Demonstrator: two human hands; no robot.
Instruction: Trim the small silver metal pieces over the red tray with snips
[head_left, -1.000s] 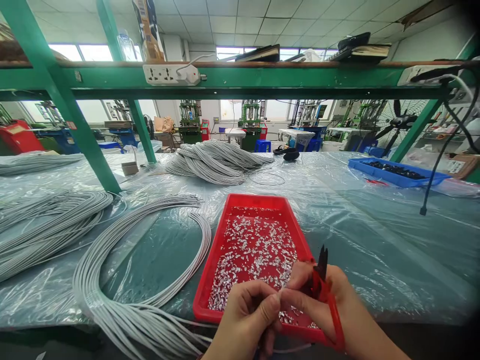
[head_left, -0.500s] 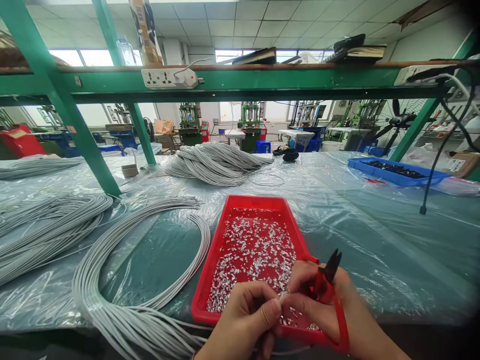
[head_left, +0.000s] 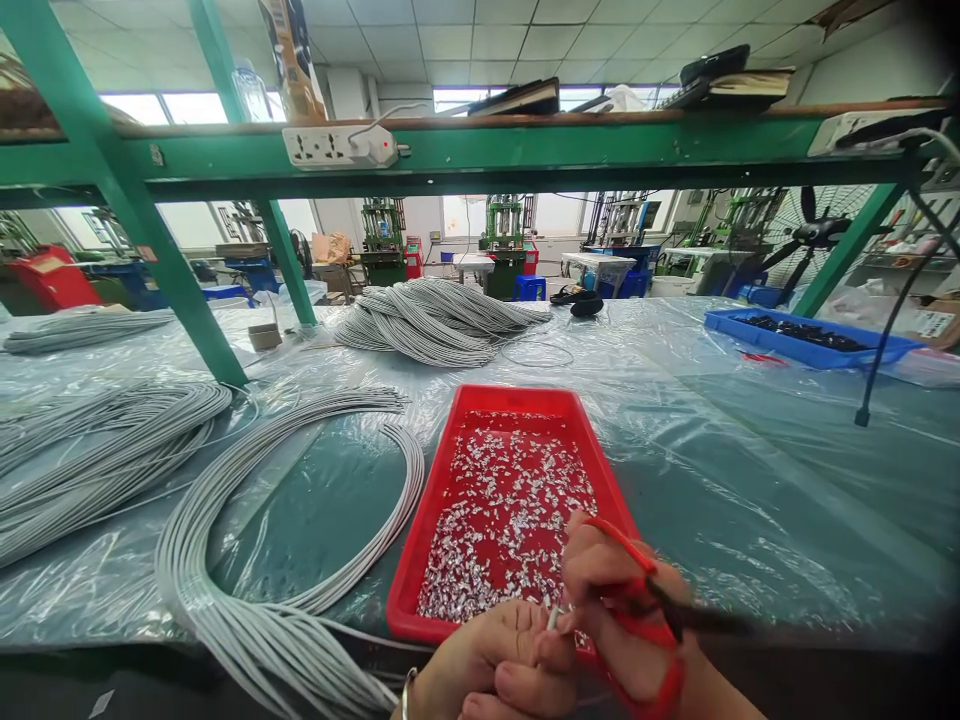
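Note:
At the bottom of the view my left hand [head_left: 491,665] is closed in a pinch on the end of a thin grey cable [head_left: 553,617]. Touching it from the right, my right hand [head_left: 622,620] is wrapped round red-handled snips [head_left: 656,605], whose dark blades point right, blurred. Both hands hover over the near edge of a red tray [head_left: 442,500] full of small silvery cut bits. A curved bundle of grey cables [head_left: 247,620] lies to the left, running toward my hands.
Clear plastic sheeting [head_left: 750,480] covers the green table. More grey cable bundles lie at far left [head_left: 97,450] and at the back [head_left: 435,320]. A blue tray [head_left: 806,338] sits back right. Green shelf posts [head_left: 172,270] stand left; a black cord [head_left: 862,412] hangs right.
My hands dropped lower and nearer. The snips swung from pointing up to pointing right, and the left hand turned with its fingers curled over the cable end.

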